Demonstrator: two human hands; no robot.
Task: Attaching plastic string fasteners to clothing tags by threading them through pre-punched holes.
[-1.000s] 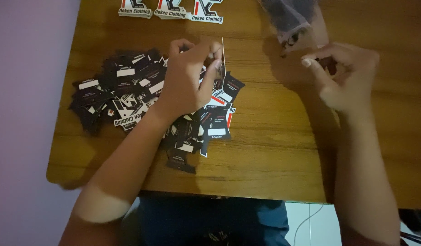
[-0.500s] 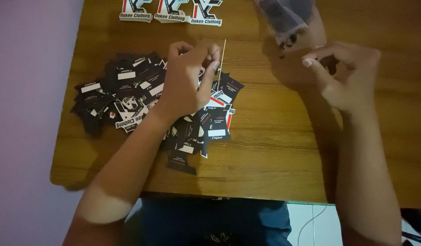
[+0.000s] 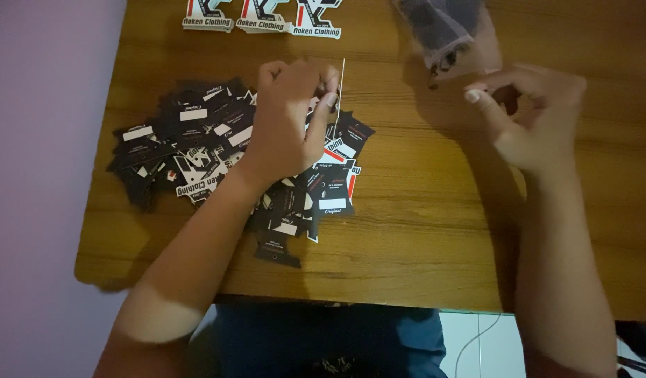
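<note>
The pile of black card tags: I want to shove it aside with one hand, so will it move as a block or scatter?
Likely scatter: the black tags lie loose, fanned and overlapping on the smooth wooden table. They look thin and light, so top ones would probably slide off. The left hand already rests over them.

Probably a home or small clothing workshop: plain wooden table (image 3: 421, 231) against a lilac wall (image 3: 43, 175), tiled floor (image 3: 477, 343) below, heap of black garment tags (image 3: 197, 147), three logo stickers (image 3: 263, 17), clear plastic bag (image 3: 438, 28).

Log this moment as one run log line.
left hand: pinching a thin card edge-on over tag pile | right hand: fingers curled near clear bag | surface: wooden table
</note>
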